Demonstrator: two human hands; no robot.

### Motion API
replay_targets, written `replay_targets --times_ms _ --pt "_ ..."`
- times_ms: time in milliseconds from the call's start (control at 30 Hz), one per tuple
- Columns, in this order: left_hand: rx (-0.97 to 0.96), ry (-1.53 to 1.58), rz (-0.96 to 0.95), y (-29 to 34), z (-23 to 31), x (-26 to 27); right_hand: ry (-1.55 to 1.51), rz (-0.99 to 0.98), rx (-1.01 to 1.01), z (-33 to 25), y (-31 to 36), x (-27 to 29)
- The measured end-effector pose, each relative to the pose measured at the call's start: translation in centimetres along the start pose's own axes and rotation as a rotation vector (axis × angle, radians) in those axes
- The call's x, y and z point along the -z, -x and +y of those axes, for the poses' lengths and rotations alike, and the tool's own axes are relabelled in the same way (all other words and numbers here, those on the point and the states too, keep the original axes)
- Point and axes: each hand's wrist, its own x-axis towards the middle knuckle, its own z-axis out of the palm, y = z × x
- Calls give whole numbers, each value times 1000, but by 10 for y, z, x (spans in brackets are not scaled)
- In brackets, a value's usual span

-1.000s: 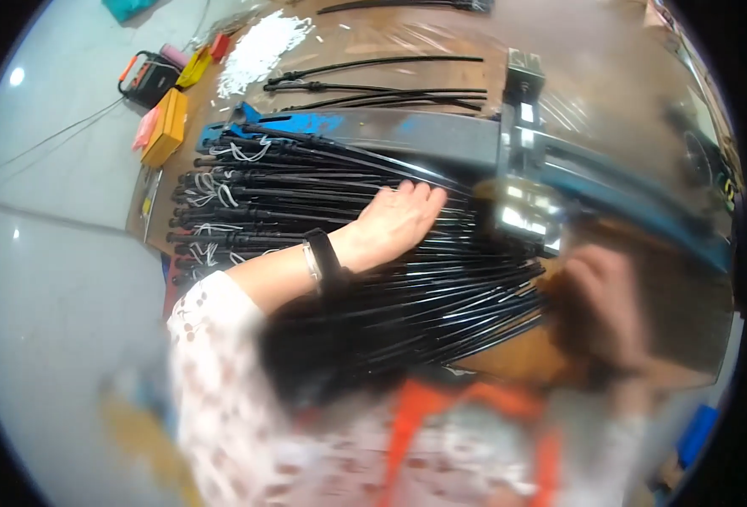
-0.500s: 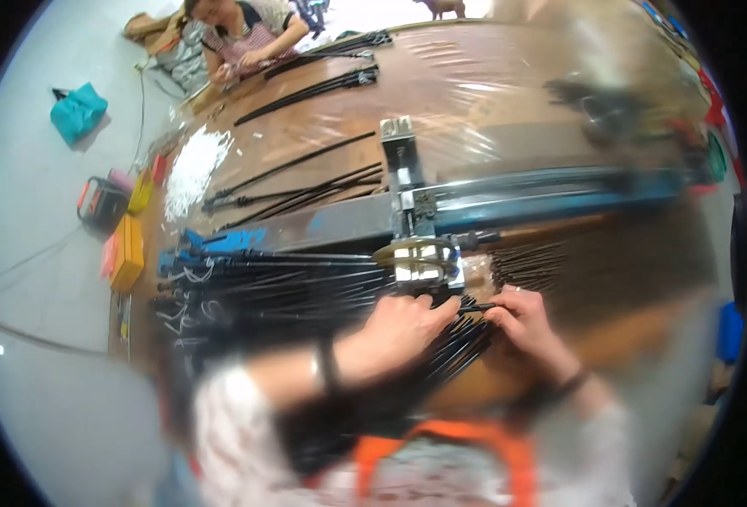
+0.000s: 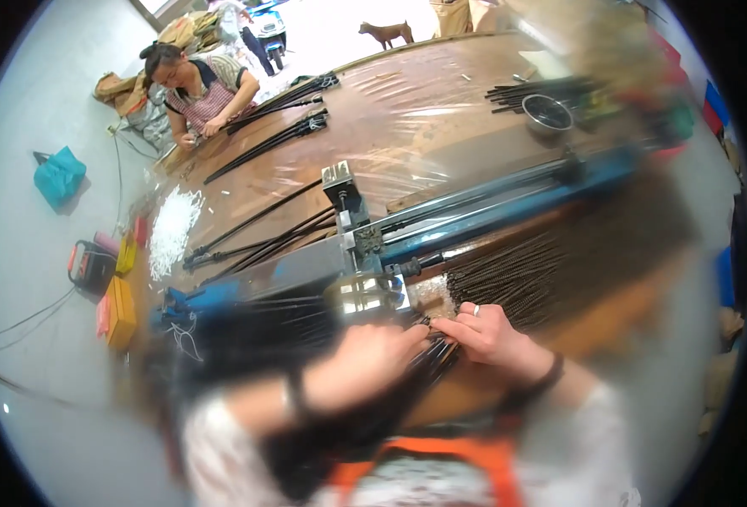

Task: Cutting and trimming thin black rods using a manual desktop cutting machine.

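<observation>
My left hand (image 3: 369, 363) is smeared by motion, its fingers pinched together just in front of the bench machine (image 3: 365, 297). My right hand (image 3: 491, 340), with a ring on one finger, meets its fingertips there. Between them the fingers pinch a thin black rod (image 3: 427, 321), mostly covered by the hands. Under and beside my fingers lies a bundle of black rods (image 3: 435, 363). Right of the machine, close to my right hand, many dark ridged rods (image 3: 508, 275) are spread out. More long black rods (image 3: 280, 308) lie to the left, partly behind my left forearm.
A blue metal rail (image 3: 508, 211) crosses the table (image 3: 441, 84). White small pieces (image 3: 175, 228) are heaped at left, near a yellow box (image 3: 121, 313). A metal bowl (image 3: 548, 114) stands at far right. Across the table a person (image 3: 196, 97) handles black rods (image 3: 276, 139).
The view has swung, so the table sits lower and further left. My hands have come closer together; the rod stretch formerly visible between them is now mostly covered.
</observation>
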Motion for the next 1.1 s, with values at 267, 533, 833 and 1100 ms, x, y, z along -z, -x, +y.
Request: replay_targets --times_ms 267,533,833,1100 --pt "-8 -260 135 12 -5 60 72 101 -377 48 0 41" --pt "-226 -312 267 -63 -22 73 16 105 -329 79 -26 81" --pt "-172 -414 282 -86 -46 78 107 235 -370 98 -10 92" --pt "-125 -364 351 -54 -49 89 27 288 -336 80 -45 66"
